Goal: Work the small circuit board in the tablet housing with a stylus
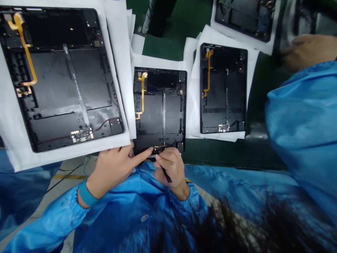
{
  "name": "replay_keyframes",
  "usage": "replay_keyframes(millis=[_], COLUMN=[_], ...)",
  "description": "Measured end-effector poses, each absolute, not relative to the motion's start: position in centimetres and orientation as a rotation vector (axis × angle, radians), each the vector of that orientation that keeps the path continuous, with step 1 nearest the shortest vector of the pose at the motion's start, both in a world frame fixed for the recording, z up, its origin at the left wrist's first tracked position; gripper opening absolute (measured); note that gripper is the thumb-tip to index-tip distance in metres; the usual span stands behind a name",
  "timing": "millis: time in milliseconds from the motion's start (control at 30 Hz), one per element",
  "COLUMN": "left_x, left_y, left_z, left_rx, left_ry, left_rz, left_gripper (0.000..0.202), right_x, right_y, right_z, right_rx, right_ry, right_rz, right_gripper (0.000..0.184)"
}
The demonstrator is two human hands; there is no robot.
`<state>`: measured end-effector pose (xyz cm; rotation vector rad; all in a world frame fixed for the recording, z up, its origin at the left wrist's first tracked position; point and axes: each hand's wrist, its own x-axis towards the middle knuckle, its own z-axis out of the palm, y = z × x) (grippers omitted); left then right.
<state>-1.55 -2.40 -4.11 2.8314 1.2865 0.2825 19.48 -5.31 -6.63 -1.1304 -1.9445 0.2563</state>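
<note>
A black tablet rear housing [159, 109] lies on white paper [158, 61] directly before me, with an orange flex cable [142, 95] along its left side. At its lower edge sits a small circuit board [159, 150]. My left hand [112, 168] rests at the housing's bottom corner, its index finger stretched out to the board's left end. My right hand [170, 168] grips a thin black tool [166, 174], and the tool's tip is hidden behind the fingers. A blue wrist strap [86, 192] circles my left wrist.
Similar housings on white sheets lie to the left [60, 80], right [223, 88] and upper right [244, 17]. They rest on a dark green bench [231, 154]. A co-worker's hand [308, 51] and blue sleeve [300, 119] intrude at the right.
</note>
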Motion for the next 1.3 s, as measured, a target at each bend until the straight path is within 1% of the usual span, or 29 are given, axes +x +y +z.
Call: replay_keyframes(millis=[167, 300, 433, 633, 733, 900, 1067, 1300], left_x=[-2.13, -2.22, -2.00, -1.63, -1.61, -1.79, -1.84, -1.93], left_y=[-2.18, -2.18, -2.10, -2.06, -2.06, -1.95, -2.01, -2.12], left_z=[-4.49, -4.89, -4.74, -4.53, -4.69, -4.90, -4.88, -5.01], left_rx=[2.897, 2.950, 2.932, 2.904, 2.890, 2.929, 2.933, 2.931], left_ry=[1.212, 1.258, 1.216, 1.234, 1.250, 1.228, 1.253, 1.232], left_rz=[0.347, 0.427, 0.411, 0.379, 0.437, 0.501, 0.461, 0.410], left_gripper=[0.056, 0.059, 0.058, 0.054, 0.054, 0.061, 0.062, 0.059], right_x=[19.27, 19.28, 19.28, 19.12, 19.08, 19.24, 19.35, 19.30], right_y=[-5.41, -5.38, -5.37, -5.25, -5.19, -5.21, -5.34, -5.43], right_z=[-7.09, -7.14, -7.14, -7.03, -6.92, -6.73, -6.68, -7.26], right_rx=[-1.127, -1.133, -1.135, -1.122, -1.124, -1.143, -1.172, -1.126], right_ry=[-1.906, -1.898, -1.889, -1.874, -1.865, -1.866, -1.876, -1.863], right_rz=[0.215, 0.213, 0.212, 0.218, 0.220, 0.254, 0.281, 0.264], right_gripper=[0.026, 0.021, 0.019, 0.020, 0.019, 0.021, 0.021, 0.024])
